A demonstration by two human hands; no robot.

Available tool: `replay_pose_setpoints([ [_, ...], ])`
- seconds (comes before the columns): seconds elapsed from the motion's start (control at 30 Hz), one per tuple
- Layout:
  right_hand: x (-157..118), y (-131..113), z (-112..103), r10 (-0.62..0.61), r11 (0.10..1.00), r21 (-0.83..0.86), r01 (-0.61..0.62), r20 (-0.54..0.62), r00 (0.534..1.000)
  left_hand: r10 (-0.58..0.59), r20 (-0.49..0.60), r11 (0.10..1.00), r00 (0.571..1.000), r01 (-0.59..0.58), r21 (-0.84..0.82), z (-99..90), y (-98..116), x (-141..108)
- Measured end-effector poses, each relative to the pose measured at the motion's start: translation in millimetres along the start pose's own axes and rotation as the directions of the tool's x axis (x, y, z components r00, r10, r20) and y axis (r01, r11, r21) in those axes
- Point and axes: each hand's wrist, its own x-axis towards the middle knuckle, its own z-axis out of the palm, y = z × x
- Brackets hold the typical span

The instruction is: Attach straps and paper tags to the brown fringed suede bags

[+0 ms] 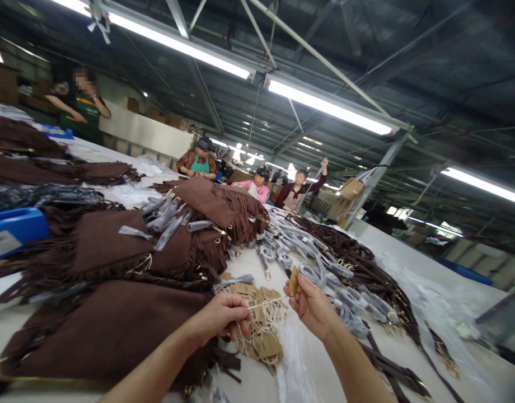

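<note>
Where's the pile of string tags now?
In the head view, the tag pile lies at lower centre, between the left hand and right hand, right of the brown fringed bags.

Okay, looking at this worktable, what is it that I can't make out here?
Head view, all:
Any print on the tan tag in the right hand: too small.
Blue bin, far left: cut off by the left edge.
Lowest tags in the pile: hidden under other tags and strings.
</note>
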Motion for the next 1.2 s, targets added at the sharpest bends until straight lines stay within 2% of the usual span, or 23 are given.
replay_pose_setpoints([
  [0.13, -14.7, 11.8, 12.1, -0.088, 0.986, -0.144, 0.080, -0.050, 0.995, 0.047, -0.064, 0.978, 0.997, -0.033, 0.205, -4.2, 20.2, -15.3],
  [0.17, -22.3, 14.2, 19.9, -0.119, 0.977, -0.179, 0.113, -0.023, 0.993, 0.069, -0.070, 0.965, 0.995, -0.049, 0.259, -4.1, 27.5, -18.6],
  [0.2, -31.2, 16.5, 29.2, -0.131, 0.969, -0.203, 0.138, 0.045, 0.990, 0.094, -0.068, 0.948, 0.993, -0.069, 0.310, -3.9, 35.0, -21.7],
  [0.27, -50.7, 21.2, 50.1, -0.087, 0.967, -0.208, 0.149, 0.278, 0.957, 0.139, -0.040, 0.912, 0.990, -0.112, 0.394, -3.5, 48.4, -27.0],
  [0.33, -67.5, 25.9, 68.3, -0.009, 0.977, -0.181, 0.114, 0.497, 0.868, 0.161, 0.003, 0.882, 0.987, -0.145, 0.448, -4.7, 56.8, -31.6],
  [0.4, -77.1, 30.6, 78.6, 0.046, 0.979, -0.186, 0.080, 0.585, 0.809, 0.163, 0.017, 0.865, 0.986, -0.151, 0.479, -8.3, 58.4, -35.8],
  [0.47, -79.2, 34.6, 80.0, 0.100, 0.973, -0.225, 0.042, 0.584, 0.806, 0.152, 0.002, 0.861, 0.988, -0.134, 0.491, -13.7, 53.7, -39.9],
  [0.53, -76.9, 36.8, 76.0, 0.142, 0.961, -0.275, 0.012, 0.531, 0.836, 0.129, -0.006, 0.871, 0.992, -0.111, 0.478, -19.5, 44.8, -43.9],
  [0.63, -72.9, 36.3, 69.0, 0.104, 0.910, -0.400, 0.108, 0.472, 0.876, 0.078, 0.002, 0.901, 0.997, -0.071, 0.429, -26.2, 29.3, -49.3],
  [0.7, -72.1, 35.9, 66.5, 0.074, 0.868, -0.462, 0.181, 0.482, 0.873, 0.046, 0.001, 0.914, 0.999, -0.042, 0.402, -29.6, 20.5, -51.9],
  [0.8, -71.8, 39.2, 64.8, 0.082, 0.852, -0.487, 0.190, 0.484, 0.871, 0.026, -0.004, 0.917, 1.000, -0.022, 0.397, -33.7, 11.9, -54.3],
  [1.0, -69.3, 49.1, 63.3, 0.039, 0.844, -0.487, 0.226, 0.477, 0.878, 0.191, -0.141, 0.882, 0.972, -0.107, 0.459, -30.4, 14.6, -57.0],
  [1.2, -67.5, 51.8, 63.2, -0.019, 0.801, -0.510, 0.314, 0.502, 0.865, 0.234, -0.064, 0.902, 0.970, -0.192, 0.386, -17.9, 17.7, -54.1],
])
